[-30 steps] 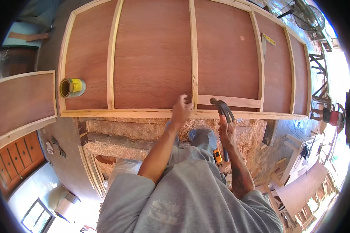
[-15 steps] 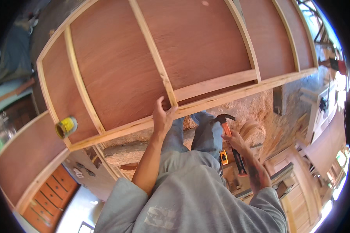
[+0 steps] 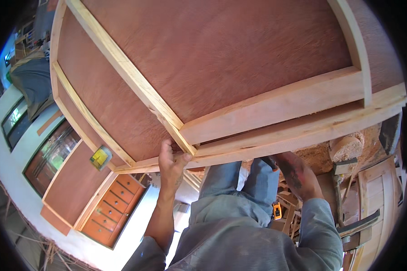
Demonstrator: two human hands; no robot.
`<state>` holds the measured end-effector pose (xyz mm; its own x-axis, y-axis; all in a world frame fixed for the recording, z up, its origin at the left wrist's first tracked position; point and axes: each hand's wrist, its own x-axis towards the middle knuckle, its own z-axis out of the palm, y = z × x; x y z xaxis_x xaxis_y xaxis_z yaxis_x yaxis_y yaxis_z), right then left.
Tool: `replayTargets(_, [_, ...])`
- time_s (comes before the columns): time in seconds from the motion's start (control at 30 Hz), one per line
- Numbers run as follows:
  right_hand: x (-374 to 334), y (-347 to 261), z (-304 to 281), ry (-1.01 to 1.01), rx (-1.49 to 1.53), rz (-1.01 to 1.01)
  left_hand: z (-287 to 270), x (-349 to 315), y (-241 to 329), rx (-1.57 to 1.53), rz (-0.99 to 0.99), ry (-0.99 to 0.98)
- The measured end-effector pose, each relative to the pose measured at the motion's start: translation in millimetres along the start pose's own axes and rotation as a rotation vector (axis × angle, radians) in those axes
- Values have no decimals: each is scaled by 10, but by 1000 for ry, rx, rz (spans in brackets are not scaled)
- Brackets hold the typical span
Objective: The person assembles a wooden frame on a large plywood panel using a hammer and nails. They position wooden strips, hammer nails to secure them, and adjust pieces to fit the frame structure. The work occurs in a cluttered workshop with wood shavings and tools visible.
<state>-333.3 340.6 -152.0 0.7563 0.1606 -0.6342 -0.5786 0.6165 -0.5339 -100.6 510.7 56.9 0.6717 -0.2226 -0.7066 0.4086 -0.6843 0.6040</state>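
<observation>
A large wooden frame [image 3: 239,151] backed with a reddish-brown plywood panel [image 3: 239,58] spans the view in front of me. My left hand [image 3: 171,163] grips its near rail where an upright batten [image 3: 135,86] meets it, thumb at the batten's end and fingers behind. A short wooden crosspiece [image 3: 276,101] lies just above the rail, right of that batten. My right forearm [image 3: 298,178] reaches under the rail, which hides the hand. Beside the wrist shows the black and orange handle end of a hammer [image 3: 271,162]; its head is hidden.
A yellow-labelled can [image 3: 101,157] sits at the frame's left corner. An orange drawer cabinet [image 3: 111,210] and another panel [image 3: 74,178] stand left. A yellow tape measure [image 3: 276,211] hangs at my hip. A panelled wooden door [image 3: 377,198], clamps and offcuts lie right.
The view has shifted closer to the frame. My right hand, with the hammer, has gone from plain sight beside my leg to behind the near rail. My left hand stays at the batten joint.
</observation>
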Motion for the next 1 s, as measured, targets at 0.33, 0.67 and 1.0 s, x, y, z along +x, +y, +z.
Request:
replayTargets(0.33, [-1064,-125,-187,1,-146,152,-10,-66,1,-15,-21,-12])
replayTargets(0.67, [-1317,-106,-226,19,-153,180,23,-22,32,-50,-61,-1])
replayTargets(1.0, [-1248,-123,-91,-4,-146,145,25,-31,39,-23,-61,-17])
